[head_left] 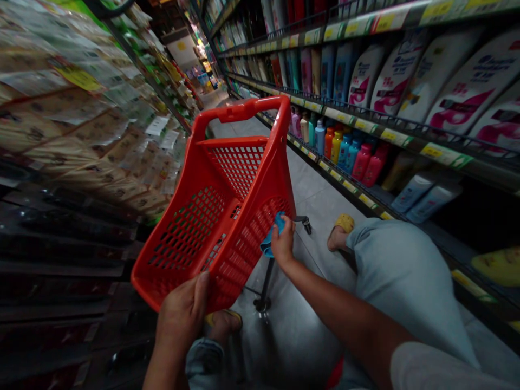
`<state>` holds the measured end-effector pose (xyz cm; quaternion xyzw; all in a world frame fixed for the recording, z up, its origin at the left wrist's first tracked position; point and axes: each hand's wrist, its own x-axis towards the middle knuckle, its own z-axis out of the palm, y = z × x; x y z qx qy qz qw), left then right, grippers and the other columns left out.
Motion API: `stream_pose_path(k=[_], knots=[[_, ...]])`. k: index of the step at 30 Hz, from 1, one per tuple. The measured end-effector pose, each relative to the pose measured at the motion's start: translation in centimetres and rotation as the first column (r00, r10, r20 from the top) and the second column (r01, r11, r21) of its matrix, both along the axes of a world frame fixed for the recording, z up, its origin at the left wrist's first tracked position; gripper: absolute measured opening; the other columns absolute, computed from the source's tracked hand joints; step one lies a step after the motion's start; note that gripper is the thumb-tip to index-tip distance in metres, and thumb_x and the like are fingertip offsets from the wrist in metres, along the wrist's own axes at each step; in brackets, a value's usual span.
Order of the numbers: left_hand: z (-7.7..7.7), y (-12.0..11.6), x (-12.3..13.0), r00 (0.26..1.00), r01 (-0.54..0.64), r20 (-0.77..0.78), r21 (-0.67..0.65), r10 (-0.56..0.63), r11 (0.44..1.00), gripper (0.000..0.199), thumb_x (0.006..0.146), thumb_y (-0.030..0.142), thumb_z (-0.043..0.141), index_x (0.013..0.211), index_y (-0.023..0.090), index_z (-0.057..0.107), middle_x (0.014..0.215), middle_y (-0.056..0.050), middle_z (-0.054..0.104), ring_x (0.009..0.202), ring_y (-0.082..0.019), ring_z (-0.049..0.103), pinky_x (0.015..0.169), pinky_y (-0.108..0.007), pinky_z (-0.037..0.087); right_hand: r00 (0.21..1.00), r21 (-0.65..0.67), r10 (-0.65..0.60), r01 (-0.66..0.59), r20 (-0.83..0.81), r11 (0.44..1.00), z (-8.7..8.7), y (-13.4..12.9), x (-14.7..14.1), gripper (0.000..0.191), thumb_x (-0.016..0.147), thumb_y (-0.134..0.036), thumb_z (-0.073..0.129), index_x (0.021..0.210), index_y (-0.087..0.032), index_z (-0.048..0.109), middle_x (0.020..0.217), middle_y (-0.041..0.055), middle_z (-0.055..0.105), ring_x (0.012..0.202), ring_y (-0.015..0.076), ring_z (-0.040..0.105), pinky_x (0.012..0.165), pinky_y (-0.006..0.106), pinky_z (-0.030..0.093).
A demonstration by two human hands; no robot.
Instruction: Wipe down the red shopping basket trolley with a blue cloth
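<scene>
A red plastic shopping cart (260, 184) with perforated walls stands tilted in the view, its handle at the far end. My left hand (182, 309) is closed on the cart's near rim, thumb on top. With my right hand (284, 241) I hold a blue cloth (268, 245) against the outside of the cart's right wall, fingers wrapped round it. Inside, the cart's basket holds nothing that I can see.
Shelves of shampoo bottles (365, 76) line the right side, with small coloured bottles (336, 145) lower down. Packaged goods (81, 135) hang at the left. Cart casters (262, 304) rest on the grey floor (312, 200) near my legs and yellow slippers.
</scene>
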<state>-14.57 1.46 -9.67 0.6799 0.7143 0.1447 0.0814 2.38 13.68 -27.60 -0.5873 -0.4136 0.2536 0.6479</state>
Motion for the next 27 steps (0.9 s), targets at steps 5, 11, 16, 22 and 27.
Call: stream_pose_path(k=[5, 11, 16, 22, 27], knots=[[0.0, 0.6, 1.5, 0.997, -0.046, -0.056, 0.039, 0.048, 0.998, 0.052, 0.096, 0.050, 0.033, 0.058, 0.021, 0.052, 0.054, -0.003, 0.058, 0.054, -0.013, 0.054, 0.054, -0.025, 0.034, 0.960, 0.238, 0.226, -0.261, 0.164, 0.936, 4.0, -0.8, -0.3, 0.033, 0.092, -0.021, 0.050, 0.125, -0.021, 0.054, 0.128, 0.0123, 0.052, 0.125, 0.0226, 0.053, 0.111, 0.044, 0.045], [0.1, 0.7, 3.9, 0.994, -0.064, -0.088, 0.062, 0.069, 0.996, 0.053, 0.099, 0.047, 0.030, 0.058, 0.020, 0.051, 0.054, -0.003, 0.055, 0.052, -0.012, 0.049, 0.053, -0.027, 0.026, 0.996, 0.147, 0.083, -0.087, 0.033, 0.985, 5.8, -1.1, 0.5, 0.032, 0.092, -0.020, 0.047, 0.124, -0.019, 0.052, 0.120, 0.0126, 0.053, 0.119, 0.0239, 0.056, 0.109, 0.049, 0.047], [-0.1, 0.9, 5.0, 0.994, -0.050, -0.097, 0.074, 0.057, 0.996, 0.052, 0.101, 0.044, 0.029, 0.066, 0.020, 0.058, 0.056, -0.003, 0.056, 0.053, -0.013, 0.050, 0.055, -0.028, 0.024, 0.881, 0.326, 0.358, -0.452, 0.310, 0.830, 6.1, -7.8, -1.5, 0.036, 0.092, -0.015, 0.050, 0.126, -0.026, 0.053, 0.132, 0.0098, 0.051, 0.127, 0.0212, 0.055, 0.109, 0.041, 0.050], [-0.1, 0.9, 5.5, 0.992, -0.024, -0.121, 0.097, 0.035, 0.995, 0.052, 0.102, 0.043, 0.028, 0.066, 0.020, 0.056, 0.056, -0.002, 0.053, 0.051, -0.012, 0.046, 0.057, -0.028, 0.025, 0.996, 0.151, 0.073, -0.080, 0.046, 0.985, 4.0, -1.9, -0.1, 0.032, 0.094, -0.022, 0.046, 0.125, -0.018, 0.051, 0.119, 0.0135, 0.055, 0.119, 0.0254, 0.057, 0.106, 0.053, 0.048], [-0.6, 1.5, 6.4, 0.980, -0.002, -0.196, 0.140, 0.030, 0.990, 0.053, 0.104, 0.042, 0.024, 0.072, 0.019, 0.061, 0.058, -0.004, 0.057, 0.056, -0.015, 0.054, 0.057, -0.029, 0.025, 0.922, 0.202, 0.346, -0.377, 0.174, 0.904, 3.3, -9.3, -1.9, 0.039, 0.089, -0.014, 0.049, 0.127, -0.023, 0.050, 0.130, 0.0120, 0.051, 0.127, 0.0223, 0.056, 0.109, 0.043, 0.050]])
